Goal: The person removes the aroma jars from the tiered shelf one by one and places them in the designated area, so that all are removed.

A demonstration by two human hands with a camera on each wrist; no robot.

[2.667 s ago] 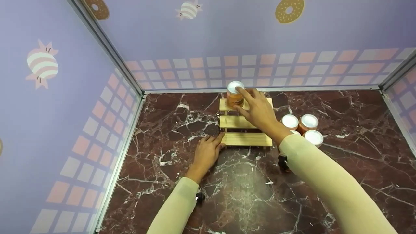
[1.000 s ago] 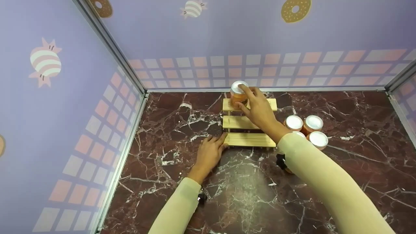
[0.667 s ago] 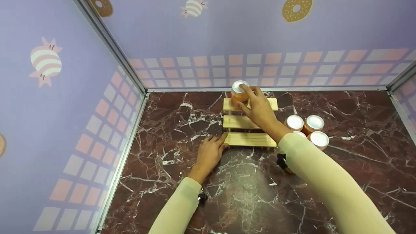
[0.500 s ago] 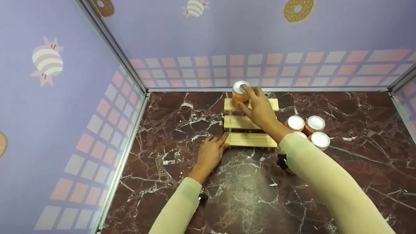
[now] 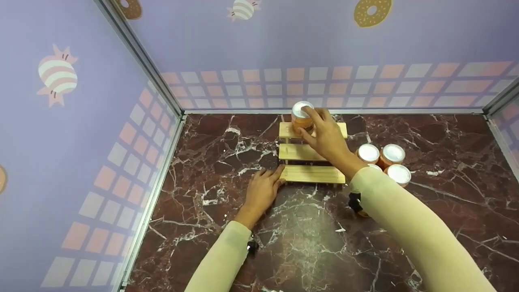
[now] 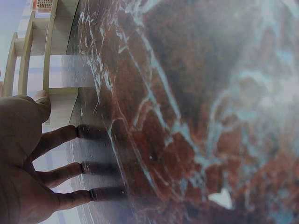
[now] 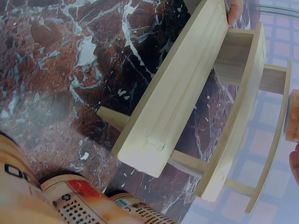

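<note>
A jar with a white lid and orange label (image 5: 300,122) is at the left part of the top step of a three-step wooden rack (image 5: 312,174). My right hand (image 5: 327,138) grips it, a finger on the lid and the thumb low on its side. Whether its base touches the step cannot be told. My left hand (image 5: 261,190) rests by the rack's front left corner. In the left wrist view the thumb (image 6: 43,105) touches the lowest slat, and three straight fingers (image 6: 56,140) touch the tabletop. Its index finger is hidden there.
Several white-lidded jars (image 5: 393,153) stand grouped right of the rack, one partly behind the right sleeve. Labelled jars (image 7: 74,198) also show in the right wrist view. Purple patterned walls (image 5: 267,48) enclose the dark marbled tabletop (image 5: 211,162).
The jar and my right hand have shifted slightly right along the top step. My left hand has stayed at the rack's corner. The head view has drifted a little.
</note>
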